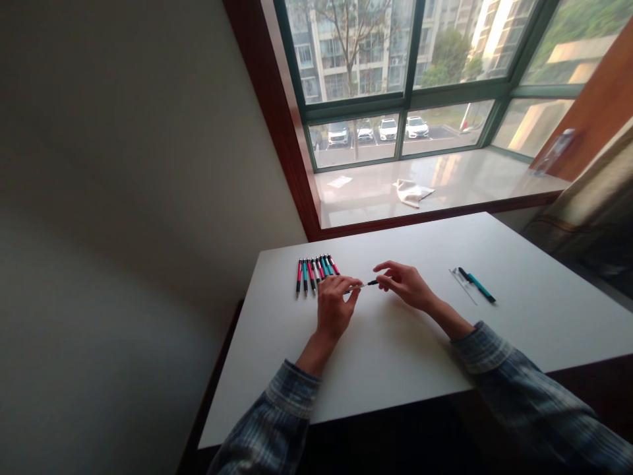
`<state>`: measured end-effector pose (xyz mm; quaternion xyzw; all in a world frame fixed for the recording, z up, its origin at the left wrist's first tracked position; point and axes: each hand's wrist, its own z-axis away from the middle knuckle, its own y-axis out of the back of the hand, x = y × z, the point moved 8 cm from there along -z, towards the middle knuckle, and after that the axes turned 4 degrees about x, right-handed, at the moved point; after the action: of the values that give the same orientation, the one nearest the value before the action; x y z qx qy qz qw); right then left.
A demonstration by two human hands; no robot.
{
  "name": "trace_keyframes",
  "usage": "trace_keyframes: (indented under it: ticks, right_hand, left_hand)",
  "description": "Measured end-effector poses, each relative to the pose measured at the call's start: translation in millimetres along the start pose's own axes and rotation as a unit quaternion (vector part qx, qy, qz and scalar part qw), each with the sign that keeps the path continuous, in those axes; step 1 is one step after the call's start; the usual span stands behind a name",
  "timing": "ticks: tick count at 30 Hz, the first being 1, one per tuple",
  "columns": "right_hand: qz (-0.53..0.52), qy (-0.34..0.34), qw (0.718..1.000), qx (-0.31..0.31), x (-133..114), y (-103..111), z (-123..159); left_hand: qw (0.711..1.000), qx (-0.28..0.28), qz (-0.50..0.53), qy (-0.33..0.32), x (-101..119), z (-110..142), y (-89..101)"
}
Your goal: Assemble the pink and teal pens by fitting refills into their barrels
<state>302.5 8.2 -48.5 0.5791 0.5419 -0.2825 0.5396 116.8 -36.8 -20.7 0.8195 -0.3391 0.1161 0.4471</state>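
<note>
Above the middle of the white table, my left hand (337, 300) pinches a slim pen (364, 285) between thumb and fingertips. A thin pale section of the pen shows between my hands, with a black part beyond it. The thumb and a fingertip of my right hand (403, 282) close on that black end, while the index finger arches above. Just past my left hand lies a row of several pens (310, 274) in red, teal and white with black grips, partly hidden by the hand. To the right lie a teal and black pen piece (477, 285) and a thin clear refill-like stick (463, 286).
The white table (395, 369) sits against a wall on the left. Behind it is a window sill (366, 204) with a crumpled white cloth (413, 192), a paper piece (340, 181) and a clear bottle (554, 152). A curtain (578, 198) hangs at the right.
</note>
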Motion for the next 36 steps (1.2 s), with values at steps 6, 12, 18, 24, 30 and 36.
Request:
trace_keyframes:
  ticks: [6,12,18,24,30,36]
  right_hand:
    - [0.013,0.035,0.999,-0.032,-5.4,-7.0,1.1]
    - [0.053,0.021,0.998,-0.04,-0.6,-9.6,1.2]
    - [0.081,0.035,0.996,-0.024,-3.8,-8.6,1.5]
    - [0.116,0.015,0.993,-0.036,0.6,-12.4,0.9]
    - [0.067,0.03,0.995,-0.071,-10.1,-13.7,5.4]
    - [0.013,0.031,0.997,-0.072,-10.5,-12.2,7.2]
  left_hand:
    - [1.0,-0.01,0.001,-0.009,3.0,-0.6,-1.2]
    - [1.0,-0.013,-0.003,-0.017,5.1,-0.9,-1.4]
    - [0.999,-0.027,0.002,-0.024,7.3,0.5,-3.9]
    - [0.999,-0.025,-0.003,-0.035,9.3,0.9,-3.7]
    - [0.999,-0.03,0.006,-0.025,6.3,0.4,-3.7]
    - [0.999,-0.031,0.006,-0.017,3.9,0.7,-3.6]
